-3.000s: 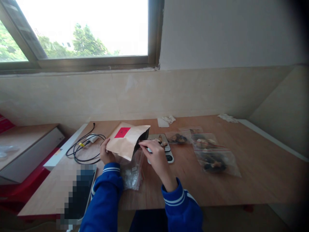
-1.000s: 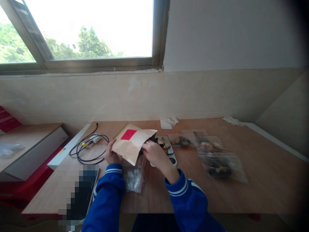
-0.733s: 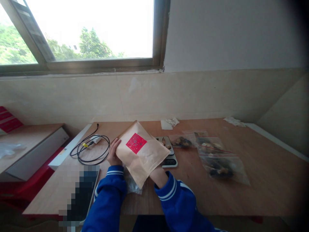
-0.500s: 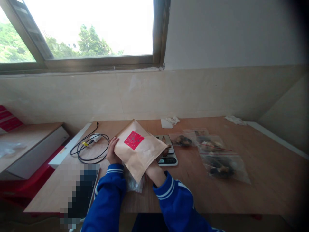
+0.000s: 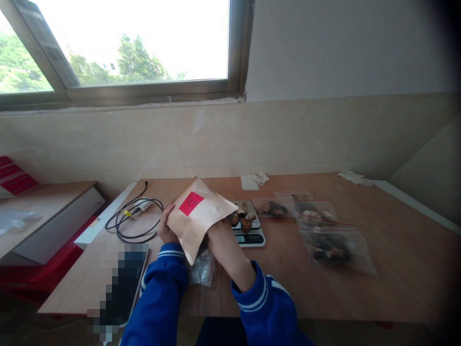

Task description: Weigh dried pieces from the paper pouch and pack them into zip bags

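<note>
My left hand [image 5: 167,225] grips the left side of a tan paper bag [image 5: 207,211] with a red square label [image 5: 191,203]. The bag tilts with its mouth toward the right. My right hand [image 5: 219,235] reaches into that mouth; its fingers are hidden inside, so I cannot see what they do. Just right of the bag stands a white kitchen scale [image 5: 257,239] with brown dried pieces [image 5: 246,225], perhaps mushrooms, on its plate. Beneath the bag lies a clear plastic bag [image 5: 202,270].
Several zip bags of dark dried pieces [image 5: 329,252] lie on the right of the table [image 5: 273,293]. A coiled black cable [image 5: 120,235] and a partly pixelated dark-screened device [image 5: 126,283] are on the left. Crumpled tissue [image 5: 259,179] lies near the wall.
My right hand has gone deeper into the paper bag. The bag has shifted slightly left, uncovering more of the scale and the brown pieces on it.
</note>
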`<state>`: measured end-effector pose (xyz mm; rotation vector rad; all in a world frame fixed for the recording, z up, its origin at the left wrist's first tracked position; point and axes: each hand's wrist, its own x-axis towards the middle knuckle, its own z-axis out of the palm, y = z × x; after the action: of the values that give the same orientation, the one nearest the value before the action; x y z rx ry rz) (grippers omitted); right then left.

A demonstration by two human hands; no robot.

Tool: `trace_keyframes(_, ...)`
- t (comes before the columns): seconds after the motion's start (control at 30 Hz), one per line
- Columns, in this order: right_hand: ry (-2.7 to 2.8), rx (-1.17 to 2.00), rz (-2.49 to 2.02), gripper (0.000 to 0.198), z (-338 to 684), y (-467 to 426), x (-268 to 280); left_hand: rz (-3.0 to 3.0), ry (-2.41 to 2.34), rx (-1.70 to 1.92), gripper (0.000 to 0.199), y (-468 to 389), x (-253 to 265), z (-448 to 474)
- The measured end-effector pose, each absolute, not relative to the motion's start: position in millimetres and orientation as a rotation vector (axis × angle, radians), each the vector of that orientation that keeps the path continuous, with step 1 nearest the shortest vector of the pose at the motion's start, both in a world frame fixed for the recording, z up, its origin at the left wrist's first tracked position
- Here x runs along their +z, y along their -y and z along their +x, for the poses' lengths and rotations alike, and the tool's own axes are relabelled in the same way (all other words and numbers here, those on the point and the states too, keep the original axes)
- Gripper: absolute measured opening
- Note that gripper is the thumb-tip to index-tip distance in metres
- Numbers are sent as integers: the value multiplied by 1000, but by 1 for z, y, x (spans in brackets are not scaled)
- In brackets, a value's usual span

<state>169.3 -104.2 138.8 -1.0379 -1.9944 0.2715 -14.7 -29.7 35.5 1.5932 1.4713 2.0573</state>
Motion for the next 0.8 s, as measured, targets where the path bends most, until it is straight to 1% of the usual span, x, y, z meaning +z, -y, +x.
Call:
trace_keyframes(0.1, 2094, 245, -1167, 38, 173, 107, 142, 1501, -1472, 2026, 37, 29, 36, -13)
trace_keyframes(0.17, 2118, 228, -1226, 41, 176, 107, 142, 1435, -1469, 1992, 36, 29, 37, -12)
trace_keyframes(0.33, 2094, 226, -1115, 40, 189, 102, 143, 1220, -1455, 1975, 38, 31, 40, -7)
trace_keyframes(0.57, 2007, 356, -914, 28, 203, 102, 147, 1129, -1397, 1905, 36, 32, 47, 0)
trace_keyframes(0.67, 1989, 330, -878, 25, 207, 102, 147, 1105, -1429, 1878, 37, 31, 45, -2)
trace_keyframes(0.8, 1951, 256, -811, 29, 214, 101, 145, 1043, -1446, 1842, 41, 29, 40, -6)
